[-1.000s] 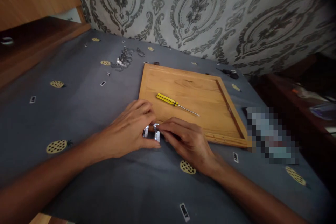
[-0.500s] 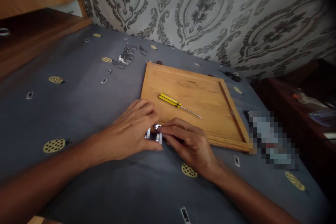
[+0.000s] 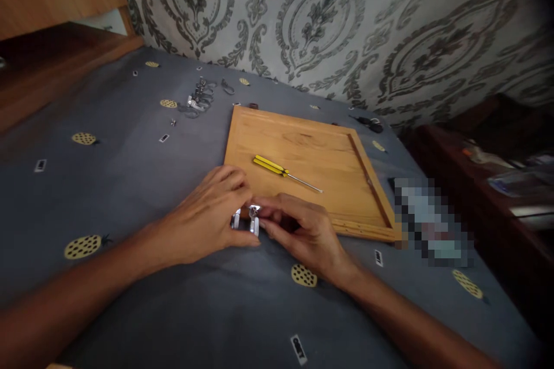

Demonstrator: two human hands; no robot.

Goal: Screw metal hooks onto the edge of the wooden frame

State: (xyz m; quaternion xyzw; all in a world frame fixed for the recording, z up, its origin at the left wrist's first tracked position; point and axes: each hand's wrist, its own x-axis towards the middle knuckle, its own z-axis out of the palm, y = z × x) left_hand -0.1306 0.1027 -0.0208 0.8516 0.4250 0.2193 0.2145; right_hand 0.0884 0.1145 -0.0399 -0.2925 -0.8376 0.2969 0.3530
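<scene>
Between my hands is a small shiny metal fitting [image 3: 254,225], with two bright upright parts showing; its exact kind is not clear. My left hand [image 3: 203,216] grips it from the left, thumb below and fingers curled above. From the right, my right hand [image 3: 307,230] has its thumb and index finger pinched at the fitting's upper end; whether a tiny part sits in that pinch is hidden. Just beyond lies a framed wooden panel [image 3: 285,141], its near edge behind my fingers. A screwdriver [image 3: 270,166] with a yellow and black handle rests on it.
Several metal fittings [image 3: 199,95] lie in a group on the grey patterned cloth [image 3: 130,184], with a tiny metal piece [image 3: 173,123] near them. Scissors-like black handles [image 3: 370,123] lie behind the panel. A blurred-out object [image 3: 433,222] is at right, a patterned wall behind.
The view has shifted slightly, so everything sits a little further left. My right fingers have turned slightly at the metal fitting, and more of its upper end shows.
</scene>
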